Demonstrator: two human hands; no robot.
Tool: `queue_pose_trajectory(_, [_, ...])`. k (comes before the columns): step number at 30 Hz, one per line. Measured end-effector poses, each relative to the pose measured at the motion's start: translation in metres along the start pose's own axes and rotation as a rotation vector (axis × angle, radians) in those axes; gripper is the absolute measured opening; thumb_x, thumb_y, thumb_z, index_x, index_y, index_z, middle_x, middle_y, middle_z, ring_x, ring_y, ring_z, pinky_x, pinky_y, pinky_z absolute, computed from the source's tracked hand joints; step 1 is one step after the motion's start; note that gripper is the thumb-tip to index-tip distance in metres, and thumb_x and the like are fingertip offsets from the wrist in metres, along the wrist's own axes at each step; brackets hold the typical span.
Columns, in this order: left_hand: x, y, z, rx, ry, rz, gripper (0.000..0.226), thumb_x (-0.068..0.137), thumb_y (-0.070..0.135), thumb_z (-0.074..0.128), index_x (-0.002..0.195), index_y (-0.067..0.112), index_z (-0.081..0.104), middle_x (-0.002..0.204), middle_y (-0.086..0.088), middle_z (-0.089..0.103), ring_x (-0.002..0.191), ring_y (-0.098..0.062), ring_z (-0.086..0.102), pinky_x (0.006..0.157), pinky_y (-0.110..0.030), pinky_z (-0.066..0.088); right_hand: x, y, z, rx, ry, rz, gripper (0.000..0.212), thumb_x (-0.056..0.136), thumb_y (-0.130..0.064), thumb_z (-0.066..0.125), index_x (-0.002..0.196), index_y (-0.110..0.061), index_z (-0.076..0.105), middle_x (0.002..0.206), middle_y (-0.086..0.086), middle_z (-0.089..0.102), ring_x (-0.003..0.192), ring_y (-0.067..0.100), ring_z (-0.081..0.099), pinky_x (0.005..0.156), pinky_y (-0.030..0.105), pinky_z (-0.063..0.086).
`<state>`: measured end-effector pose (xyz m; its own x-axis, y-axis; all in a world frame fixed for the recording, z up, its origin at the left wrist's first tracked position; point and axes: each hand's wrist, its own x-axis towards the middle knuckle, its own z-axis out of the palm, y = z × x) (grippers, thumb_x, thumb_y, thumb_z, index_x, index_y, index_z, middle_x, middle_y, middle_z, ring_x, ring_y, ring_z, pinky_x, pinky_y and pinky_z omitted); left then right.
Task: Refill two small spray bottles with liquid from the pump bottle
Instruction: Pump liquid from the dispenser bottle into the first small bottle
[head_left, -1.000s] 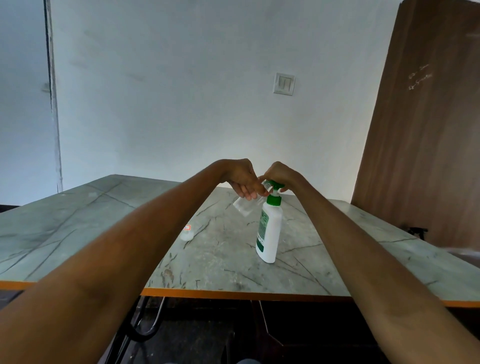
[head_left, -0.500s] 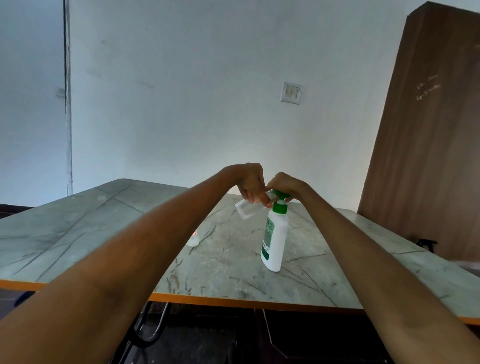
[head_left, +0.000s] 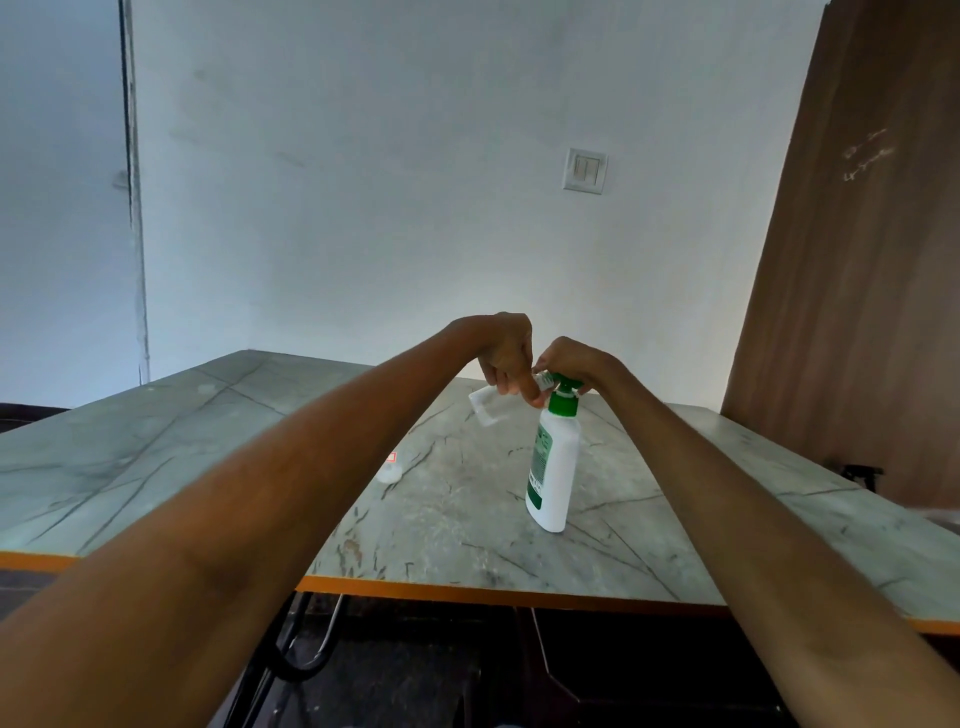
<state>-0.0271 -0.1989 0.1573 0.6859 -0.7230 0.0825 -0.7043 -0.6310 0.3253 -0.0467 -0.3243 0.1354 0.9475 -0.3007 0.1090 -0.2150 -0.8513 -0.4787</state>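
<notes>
A white pump bottle (head_left: 556, 467) with a green pump head stands upright on the marble-patterned table (head_left: 156, 452). My right hand (head_left: 576, 361) rests curled over the green pump head. My left hand (head_left: 506, 353) grips a small clear spray bottle (head_left: 484, 404), tilted with its open neck against the pump's spout. A second small clear bottle (head_left: 390, 470) with a red-and-white label stands on the table to the left, partly hidden behind my left forearm.
The table has an orange front edge (head_left: 467, 590). A brown wooden door (head_left: 852, 286) stands at the right, with a small dark object (head_left: 860, 475) near its base. A wall switch (head_left: 585, 170) is on the white wall behind.
The camera has tilted and shifted, so the hands and bottles sit slightly lower and right in view. Both hands keep the same hold at the pump head; the small bottle stays at the spout.
</notes>
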Motion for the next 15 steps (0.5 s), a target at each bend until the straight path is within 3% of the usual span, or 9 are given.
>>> queue_pose_trajectory(3, [0.000, 0.004, -0.006, 0.011, -0.011, -0.006, 0.044, 0.069, 0.028, 0.081, 0.099, -0.001, 0.070, 0.064, 0.000, 0.066, 0.063, -0.010, 0.064, 0.061, -0.018, 0.055, 0.000, 0.000, -0.004, 0.047, -0.031, 0.001, 0.027, 0.093, -0.016, 0.051, 0.110, 0.003, 0.059, 0.102, 0.017, 0.057, 0.091, 0.026, 0.054, 0.081, 0.037, 0.046])
queue_pose_trajectory(8, [0.002, 0.008, -0.007, 0.011, -0.029, -0.017, 0.045, 0.070, 0.025, 0.080, 0.102, -0.004, 0.067, 0.075, -0.007, 0.067, 0.064, -0.012, 0.065, 0.062, -0.020, 0.055, 0.001, 0.001, -0.005, 0.051, -0.065, 0.018, 0.033, 0.093, -0.015, 0.052, 0.123, -0.001, 0.054, 0.125, 0.019, 0.055, 0.097, 0.025, 0.052, 0.088, 0.036, 0.048])
queue_pose_trajectory(12, [0.000, 0.002, -0.001, -0.006, -0.026, -0.002, 0.046, 0.068, 0.026, 0.082, 0.102, -0.002, 0.069, 0.070, -0.003, 0.067, 0.066, -0.013, 0.066, 0.064, -0.020, 0.056, 0.005, 0.007, 0.003, 0.012, -0.095, 0.049, 0.035, 0.092, -0.018, 0.054, 0.125, -0.005, 0.052, 0.130, 0.020, 0.052, 0.115, 0.032, 0.053, 0.097, 0.042, 0.047])
queue_pose_trajectory(15, [-0.001, -0.002, 0.003, -0.027, -0.013, 0.013, 0.045, 0.068, 0.026, 0.081, 0.102, -0.001, 0.070, 0.070, -0.002, 0.067, 0.065, -0.011, 0.065, 0.065, -0.019, 0.055, 0.002, 0.004, 0.004, -0.046, -0.052, 0.042, 0.037, 0.093, -0.016, 0.053, 0.126, 0.000, 0.052, 0.129, 0.020, 0.052, 0.116, 0.033, 0.052, 0.096, 0.040, 0.044])
